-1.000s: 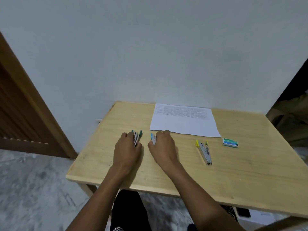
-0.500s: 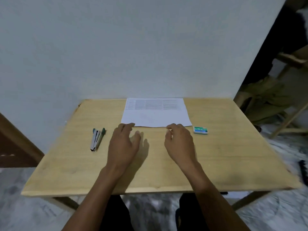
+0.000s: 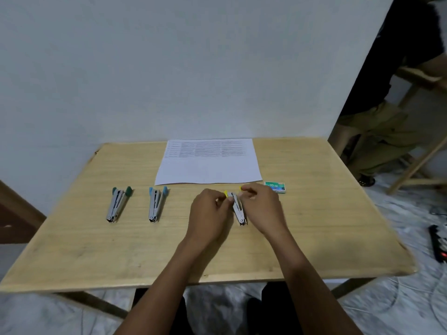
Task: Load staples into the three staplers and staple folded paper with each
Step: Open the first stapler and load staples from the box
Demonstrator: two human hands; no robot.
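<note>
Three small metal staplers lie in a row on the wooden table (image 3: 314,238). The green-tipped stapler (image 3: 117,204) is at the left and the blue-tipped stapler (image 3: 156,204) beside it; both lie untouched, spread open. At the right, the yellow-tipped stapler (image 3: 237,209) sits between my hands. My left hand (image 3: 210,213) pinches its left yellow end, and my right hand (image 3: 262,209) pinches the right yellow end. A printed sheet of paper (image 3: 209,163) lies flat behind them. A green staple box (image 3: 275,186) rests just right of my right hand.
A white wall stands right behind the table. Another person sits on a wooden chair (image 3: 416,165) at the far right. A black power strip (image 3: 439,243) lies on the marble floor to the right. A wooden door frame (image 3: 14,209) is at the left.
The view swung right. My hands left the green and blue staplers, which now lie spread on the table, and both hands moved to the yellow stapler and took hold of its ends.
</note>
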